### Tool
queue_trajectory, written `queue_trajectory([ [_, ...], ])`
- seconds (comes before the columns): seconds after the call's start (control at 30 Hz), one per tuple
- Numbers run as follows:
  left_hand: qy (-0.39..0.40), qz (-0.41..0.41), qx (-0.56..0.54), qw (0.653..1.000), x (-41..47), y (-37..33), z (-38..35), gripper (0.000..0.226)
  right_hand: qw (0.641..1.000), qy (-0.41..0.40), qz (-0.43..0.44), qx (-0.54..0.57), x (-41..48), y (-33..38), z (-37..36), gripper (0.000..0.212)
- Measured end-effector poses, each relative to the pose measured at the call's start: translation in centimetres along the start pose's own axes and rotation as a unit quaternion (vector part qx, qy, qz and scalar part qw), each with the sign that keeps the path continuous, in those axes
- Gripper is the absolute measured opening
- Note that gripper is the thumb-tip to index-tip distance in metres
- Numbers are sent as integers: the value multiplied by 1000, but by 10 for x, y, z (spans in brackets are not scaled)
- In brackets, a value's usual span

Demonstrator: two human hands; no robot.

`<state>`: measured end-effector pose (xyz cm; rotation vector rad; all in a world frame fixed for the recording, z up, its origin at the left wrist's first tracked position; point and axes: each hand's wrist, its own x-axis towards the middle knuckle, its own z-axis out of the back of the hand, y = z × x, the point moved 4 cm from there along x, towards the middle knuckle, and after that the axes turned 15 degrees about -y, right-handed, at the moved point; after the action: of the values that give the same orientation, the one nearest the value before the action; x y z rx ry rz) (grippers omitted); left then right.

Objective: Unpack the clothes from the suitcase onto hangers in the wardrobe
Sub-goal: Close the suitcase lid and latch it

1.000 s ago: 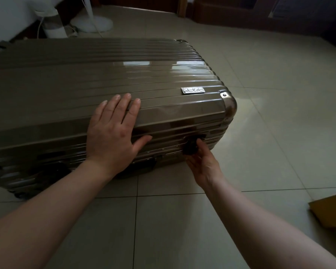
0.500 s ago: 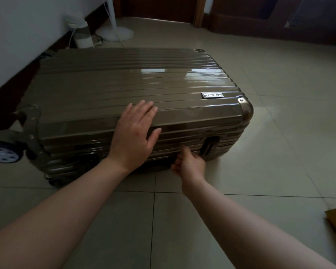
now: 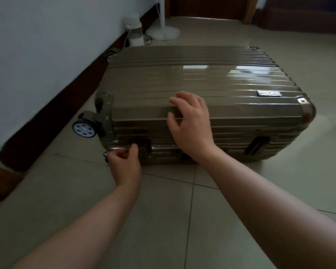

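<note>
A glossy olive-brown ribbed suitcase (image 3: 211, 84) lies flat and closed on the tiled floor, wheels to the left. My left hand (image 3: 124, 164) is low at the front side, fingers curled and thumb up against the dark left latch (image 3: 144, 144). Over the lid's front edge, my right hand (image 3: 190, 125) has its fingers spread and relaxed, either on the lid or just above it. The right latch (image 3: 256, 146) sticks out from the front side at an angle. No clothes, hangers or wardrobe show.
A white wall with a dark baseboard (image 3: 66, 98) runs along the left. A suitcase wheel (image 3: 84, 129) juts out toward it. A white fan base (image 3: 163, 33) and a small white device (image 3: 134, 35) stand behind the case. Dark wooden furniture (image 3: 299, 14) lines the back.
My left hand left the lid and dropped to the left latch. My right hand left the right latch and moved up over the lid's front edge. The view swung left.
</note>
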<state>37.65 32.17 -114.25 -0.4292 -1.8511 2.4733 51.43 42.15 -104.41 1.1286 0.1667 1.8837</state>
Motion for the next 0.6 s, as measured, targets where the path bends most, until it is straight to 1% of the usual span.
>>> queue_trajectory([
  [0.07, 52, 112, -35, 992, 2, 20, -3, 37, 998, 53, 9, -41, -3, -2, -7, 49],
  [0.1, 83, 160, -50, 982, 0, 27, -5, 39, 996, 72, 16, -56, -5, -4, -9, 54],
  [0.17, 134, 231, -79, 961, -4, 34, -10, 23, 992, 90, 40, -79, -10, -8, -11, 60],
  [0.2, 153, 251, -89, 952, -6, 36, -14, 18, 990, 94, 52, -88, -12, -9, -11, 62],
  [0.27, 177, 276, -111, 938, -9, 36, -22, 20, 988, 102, 65, -99, -13, -11, -10, 65],
  [0.3, 187, 282, -123, 933, -10, 36, -25, 24, 987, 105, 67, -103, -14, -11, -10, 66],
  [0.37, 193, 289, -149, 926, -10, 36, -31, 40, 985, 108, 72, -110, -15, -12, -10, 67],
  [0.43, 190, 290, -161, 924, -8, 38, -33, 47, 985, 107, 76, -112, -15, -12, -9, 67],
  [0.53, 192, 290, -144, 926, -5, 38, -34, 51, 986, 106, 75, -106, -14, -12, -9, 67],
  [0.6, 177, 295, -115, 932, -2, 37, -38, 53, 986, 103, 77, -105, -15, -12, -9, 67],
])
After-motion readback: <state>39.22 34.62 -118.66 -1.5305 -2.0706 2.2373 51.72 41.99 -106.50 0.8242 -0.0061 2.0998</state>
